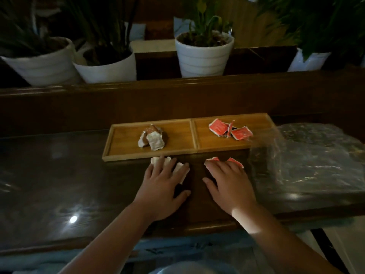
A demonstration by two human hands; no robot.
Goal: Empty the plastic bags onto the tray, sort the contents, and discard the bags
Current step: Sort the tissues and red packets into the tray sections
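Left hand flat, fingers spread, pressing white packets onto the dark table just before the left tray. Right hand likewise splayed over red packets. Neither hand grips. Beyond: white packets piled mid-left tray; red packets in right tray. Plastic bag at table's right edge.

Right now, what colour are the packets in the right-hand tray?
Red-orange with white edges, the packets in the right tray, seen best in the head view.
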